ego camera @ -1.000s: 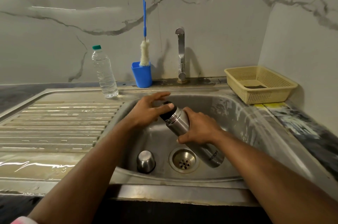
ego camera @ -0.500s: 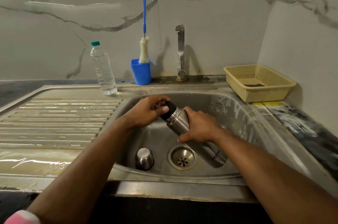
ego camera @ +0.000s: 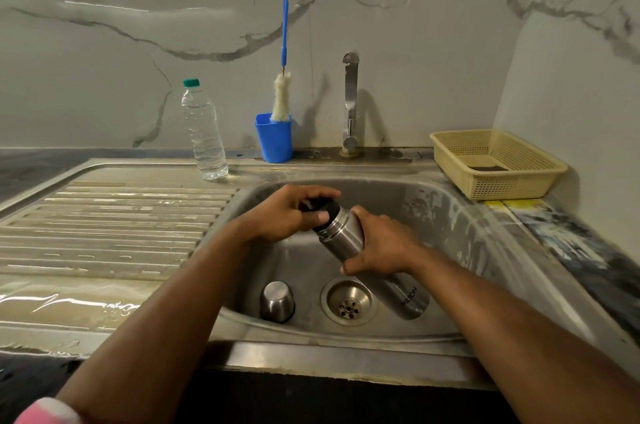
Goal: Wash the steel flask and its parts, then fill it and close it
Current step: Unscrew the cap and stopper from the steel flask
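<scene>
The steel flask is held tilted over the sink basin, its base pointing toward me and to the right. My right hand grips its body around the middle. My left hand curls round the black stopper at the flask's mouth. The flask's steel cup lid stands upside down on the basin floor, left of the drain.
A tap rises behind the basin, with no water running. A blue cup holding a bottle brush and a clear water bottle stand at the back left. A yellow basket sits back right. The ridged drainboard lies left.
My left hand's fingers have closed from spread to curled round the black stopper. The flask and my right hand have stayed almost in place.
</scene>
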